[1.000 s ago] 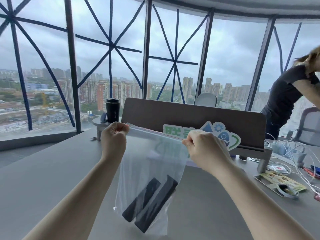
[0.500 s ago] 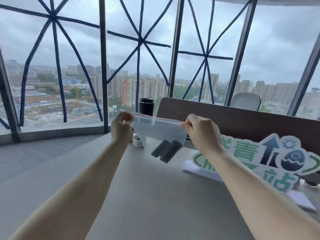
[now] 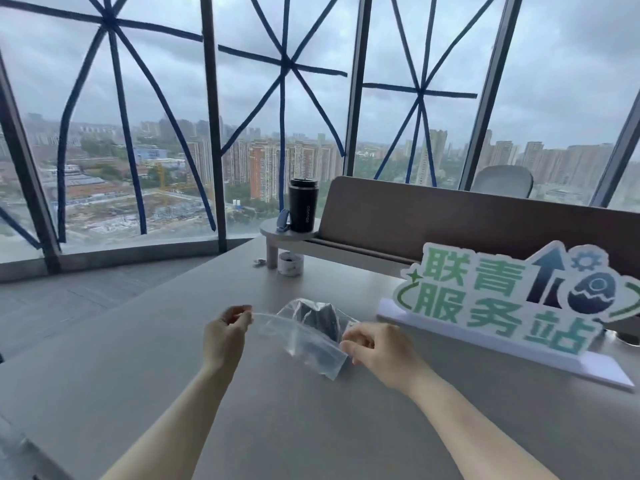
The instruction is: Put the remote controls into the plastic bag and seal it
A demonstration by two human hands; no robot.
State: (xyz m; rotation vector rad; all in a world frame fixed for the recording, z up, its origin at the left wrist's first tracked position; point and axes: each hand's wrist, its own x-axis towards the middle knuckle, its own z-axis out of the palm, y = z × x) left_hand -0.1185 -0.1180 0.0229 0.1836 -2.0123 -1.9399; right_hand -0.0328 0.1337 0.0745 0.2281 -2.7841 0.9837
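I have the clear, thin plastic bag [image 3: 301, 336] stretched between both hands just above the grey counter [image 3: 145, 368]. My left hand [image 3: 225, 336] pinches one end of the bag's top strip between thumb and fingertips; my right hand [image 3: 375, 348] pinches the other end, fingers curled in tight. The two black, slab-shaped remote controls [image 3: 320, 318] are already inside, lying side by side toward the far part of the bag, which sags over them and seems to rest on the counter there.

The film is soft and slick — it wrinkles and folds on itself, so it gives me nothing firm to push against. I judge the remotes to be light but stiff, heavy enough to drag the bag down and slide about if I tilt it. The only sensible place to hold is the closure strip along the mouth, which is thicker than the rest. I cannot tell from here whether that strip is pressed closed along its whole run; if not, I would keep one end pinned and run thumb and finger along it.

Farther back, a black travel tumbler [image 3: 303, 205] stands on a small raised shelf [image 3: 277, 232], and a green-and-white cut-out sign [image 3: 498, 299] sits well right of the bag — neither is in my way.
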